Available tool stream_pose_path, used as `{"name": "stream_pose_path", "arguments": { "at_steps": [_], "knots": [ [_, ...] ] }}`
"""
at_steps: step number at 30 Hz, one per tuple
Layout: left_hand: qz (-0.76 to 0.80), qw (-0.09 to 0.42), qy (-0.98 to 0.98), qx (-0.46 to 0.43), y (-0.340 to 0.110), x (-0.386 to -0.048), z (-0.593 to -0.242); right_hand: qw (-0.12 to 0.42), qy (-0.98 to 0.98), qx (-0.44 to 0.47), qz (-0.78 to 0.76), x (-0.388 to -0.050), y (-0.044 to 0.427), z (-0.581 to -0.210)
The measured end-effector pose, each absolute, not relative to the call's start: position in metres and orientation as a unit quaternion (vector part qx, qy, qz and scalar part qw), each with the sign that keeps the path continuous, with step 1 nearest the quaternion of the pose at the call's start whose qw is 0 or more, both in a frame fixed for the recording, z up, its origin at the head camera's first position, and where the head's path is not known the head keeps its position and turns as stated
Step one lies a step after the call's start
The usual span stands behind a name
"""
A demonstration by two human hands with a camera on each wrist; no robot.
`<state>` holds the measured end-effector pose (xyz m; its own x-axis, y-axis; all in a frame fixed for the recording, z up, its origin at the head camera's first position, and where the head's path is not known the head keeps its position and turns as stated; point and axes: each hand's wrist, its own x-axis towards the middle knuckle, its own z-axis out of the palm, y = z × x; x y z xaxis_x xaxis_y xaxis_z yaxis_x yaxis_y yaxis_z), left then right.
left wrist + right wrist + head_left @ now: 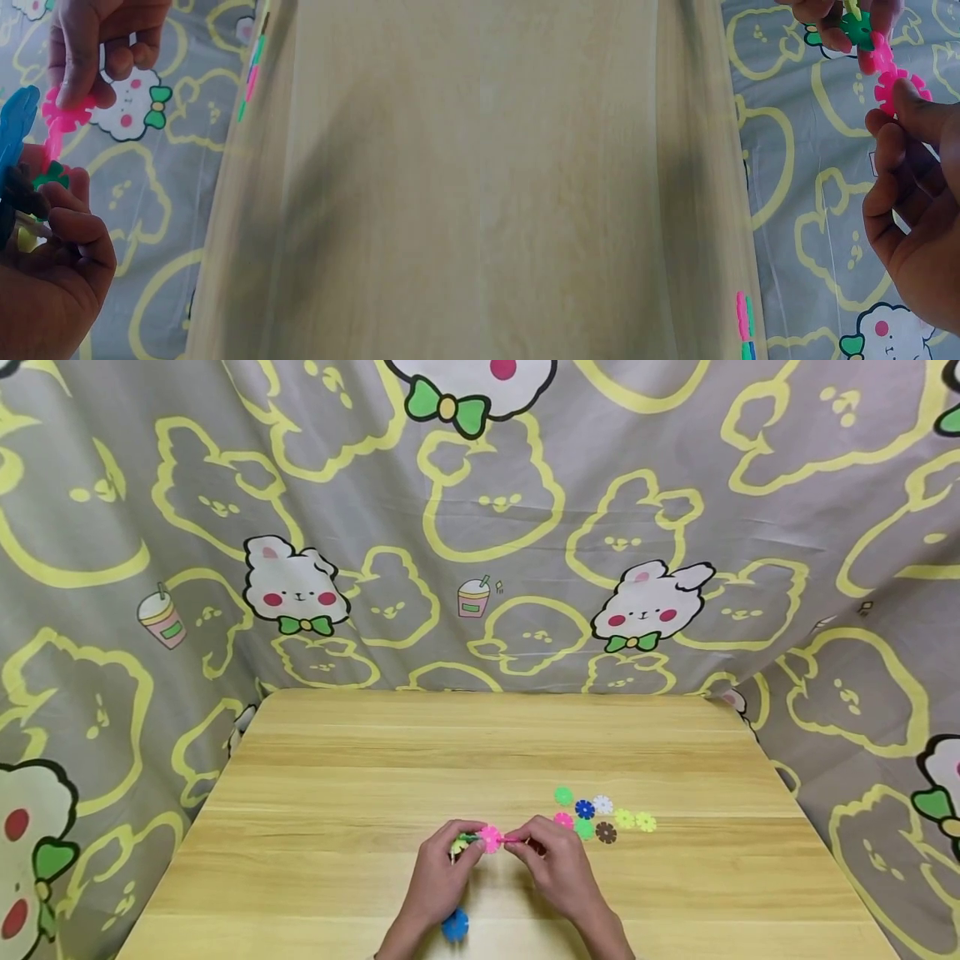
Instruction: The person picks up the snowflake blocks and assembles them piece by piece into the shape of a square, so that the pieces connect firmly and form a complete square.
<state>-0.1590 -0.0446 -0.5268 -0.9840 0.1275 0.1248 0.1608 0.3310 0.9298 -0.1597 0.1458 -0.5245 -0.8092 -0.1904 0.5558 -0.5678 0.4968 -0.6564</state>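
Slotted plastic snowflake discs are joined in a chain between the two hands. My left hand (438,872) grips the chain by a green disc (52,176), with a yellow disc (853,9) beside it. Thumb and fingers of my right hand (562,868) pinch a pink disc (891,91), seen edge-on in the head view. It meets a second pink disc (491,838), which adjoins the green one. A blue disc (455,926) shows below the left wrist in the head view; how it connects is hidden by the hand.
Right of the hands, several loose discs lie flat on the wooden table (337,793): green (563,796), dark blue (585,809), white (602,804), brown (605,832), yellow (645,821) and pink (562,820) among them. A patterned curtain (375,527) hangs around the table.
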Motion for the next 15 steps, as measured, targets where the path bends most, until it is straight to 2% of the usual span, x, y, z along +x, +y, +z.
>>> {"name": "stream_pose_path", "arguments": {
  "at_steps": [15],
  "knots": [
    [-0.573,0.026,-0.813,-0.096,-0.0402,-0.1591,-0.5297,0.243,-0.820,0.227,0.466,-0.1599,0.1396,-0.5314]
  ]
}}
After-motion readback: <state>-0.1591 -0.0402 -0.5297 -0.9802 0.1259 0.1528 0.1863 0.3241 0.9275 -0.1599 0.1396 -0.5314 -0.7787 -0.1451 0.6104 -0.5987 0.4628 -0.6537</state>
